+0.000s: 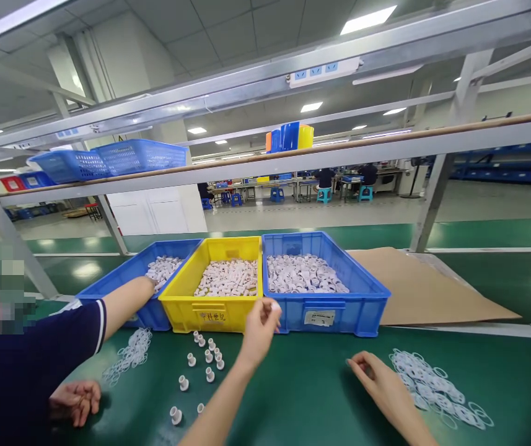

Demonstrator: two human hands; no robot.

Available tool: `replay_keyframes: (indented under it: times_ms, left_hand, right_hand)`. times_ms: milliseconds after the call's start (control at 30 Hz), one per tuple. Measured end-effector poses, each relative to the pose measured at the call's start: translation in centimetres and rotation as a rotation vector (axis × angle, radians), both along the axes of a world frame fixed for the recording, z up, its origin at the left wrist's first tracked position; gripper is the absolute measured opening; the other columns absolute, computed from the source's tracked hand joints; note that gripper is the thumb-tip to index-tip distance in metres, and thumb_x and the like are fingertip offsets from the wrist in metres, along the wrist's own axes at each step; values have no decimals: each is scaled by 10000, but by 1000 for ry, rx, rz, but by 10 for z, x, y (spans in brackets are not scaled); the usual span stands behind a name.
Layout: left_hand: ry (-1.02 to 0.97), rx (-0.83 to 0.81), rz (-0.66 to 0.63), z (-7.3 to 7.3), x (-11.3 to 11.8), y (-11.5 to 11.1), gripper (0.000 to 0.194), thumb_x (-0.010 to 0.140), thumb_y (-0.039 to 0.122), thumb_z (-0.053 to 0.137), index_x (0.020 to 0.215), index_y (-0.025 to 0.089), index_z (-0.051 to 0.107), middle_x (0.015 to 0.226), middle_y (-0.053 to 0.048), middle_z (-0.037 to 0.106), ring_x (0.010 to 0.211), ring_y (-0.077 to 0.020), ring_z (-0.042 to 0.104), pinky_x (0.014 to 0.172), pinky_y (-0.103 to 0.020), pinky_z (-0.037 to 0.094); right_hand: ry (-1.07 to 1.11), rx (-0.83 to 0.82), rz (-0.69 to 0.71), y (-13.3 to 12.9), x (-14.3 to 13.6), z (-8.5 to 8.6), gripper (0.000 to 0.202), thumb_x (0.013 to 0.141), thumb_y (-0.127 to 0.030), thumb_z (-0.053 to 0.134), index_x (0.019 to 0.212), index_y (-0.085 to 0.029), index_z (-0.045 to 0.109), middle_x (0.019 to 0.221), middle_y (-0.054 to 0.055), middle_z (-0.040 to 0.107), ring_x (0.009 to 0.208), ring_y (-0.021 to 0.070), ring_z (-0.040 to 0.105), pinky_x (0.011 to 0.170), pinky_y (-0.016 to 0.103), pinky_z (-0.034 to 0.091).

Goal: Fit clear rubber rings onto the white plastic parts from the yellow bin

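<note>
My left hand [259,331] is raised in front of the bins, its fingertips pinched on a small white plastic part [275,306]. Over the green table to the right, my right hand [381,384] has thumb and fingers closed together; whatever may be between the tips is too small to make out. Beside it lies a heap of thin white rings [437,387]. Several white flanged plastic fittings [184,383] stand on the table left of my left forearm. Just behind my left hand are a yellow bin [179,313] and a blue bin [355,313], both holding many small white parts.
At the left, a co-worker's arm [126,303] reaches into another blue bin [107,282]; the person's other hand [77,399] rests on the table near a second ring heap [130,356]. Cardboard [427,285] lies at the right. A shelf [228,168] crosses above the bins.
</note>
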State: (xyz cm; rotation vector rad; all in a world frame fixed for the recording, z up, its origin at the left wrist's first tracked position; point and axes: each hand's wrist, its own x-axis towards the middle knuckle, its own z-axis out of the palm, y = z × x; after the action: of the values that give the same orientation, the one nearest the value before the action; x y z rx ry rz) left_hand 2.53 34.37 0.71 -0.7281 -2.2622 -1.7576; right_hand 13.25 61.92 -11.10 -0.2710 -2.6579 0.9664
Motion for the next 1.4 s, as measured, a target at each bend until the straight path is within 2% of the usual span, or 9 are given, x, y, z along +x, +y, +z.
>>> replay_keyframes:
  times_ms: [67, 133, 200, 267, 500, 633, 1067, 1200, 1400]
  left_hand:
    - [-216, 165, -181, -40, 32, 9, 318, 909, 470, 544, 1008, 168, 553, 820, -11, 548, 679, -119, 573, 580, -227, 505]
    - [-371, 281, -254, -74, 50, 15, 339, 873, 451, 614, 1015, 145, 574, 838, -25, 559, 705, -124, 574, 612, -245, 518]
    - [-451, 336, -264, -96, 56, 19, 368, 857, 443, 644, 1032, 124, 583, 869, -51, 593, 737, -135, 591, 668, -272, 532]
    - [-518, 374, -301, -107, 57, 20, 408, 840, 447, 669, 1046, 106, 584, 905, -83, 625, 759, -145, 611, 709, -295, 536]
    - [-681, 363, -517, -112, 61, 23, 547, 778, 402, 745, 1179, 107, 518, 890, -95, 673, 737, -170, 663, 716, -321, 534]
    - [-679, 274, -563, -115, 66, 25, 492, 782, 364, 737, 1170, 126, 551, 850, -66, 669, 717, -171, 674, 693, -308, 539]
    - [-397, 45, -334, -107, 74, 26, 209, 836, 343, 646, 940, 164, 614, 731, -21, 641, 634, -157, 656, 539, -222, 503]
    - [-499, 151, -311, -111, 72, 28, 342, 808, 430, 693, 960, 140, 592, 718, -29, 630, 610, -166, 656, 497, -226, 509]
    - [-657, 372, -422, -116, 68, 28, 416, 777, 434, 741, 965, 118, 548, 792, -63, 661, 608, -141, 651, 535, -229, 523]
  right_hand:
    - [13, -36, 98, -15, -3, 0, 355, 938, -585, 421, 850, -270, 556, 741, -18, 566, 632, 179, 513, 605, 275, 405]
    - [24, -67, 185, -28, -5, -1, 331, 952, -548, 436, 844, -261, 562, 726, -26, 542, 624, 168, 480, 606, 265, 387]
    - [28, -99, 249, -39, -6, -2, 307, 960, -514, 454, 846, -255, 572, 731, -28, 534, 625, 160, 459, 601, 258, 371]
    - [33, -132, 290, -46, -6, -2, 290, 964, -493, 470, 848, -249, 577, 737, -30, 532, 638, 156, 452, 600, 254, 361]
    - [20, -254, 366, -56, -2, 6, 275, 959, -469, 524, 833, -234, 591, 746, -33, 547, 663, 147, 461, 604, 249, 354]
    - [-6, -306, 407, -60, 1, 11, 277, 961, -463, 532, 833, -229, 609, 759, -30, 567, 667, 144, 469, 606, 251, 353]
    - [-27, -401, 482, -70, 10, 24, 335, 955, -514, 542, 810, -227, 638, 793, -19, 544, 701, 147, 466, 628, 253, 349]
    - [-23, -347, 474, -71, 12, 29, 348, 964, -526, 516, 840, -236, 663, 795, -11, 548, 697, 151, 477, 617, 254, 349]
    - [-11, -299, 443, -68, 11, 27, 378, 969, -537, 488, 814, -235, 653, 809, 0, 589, 711, 163, 505, 619, 263, 361]
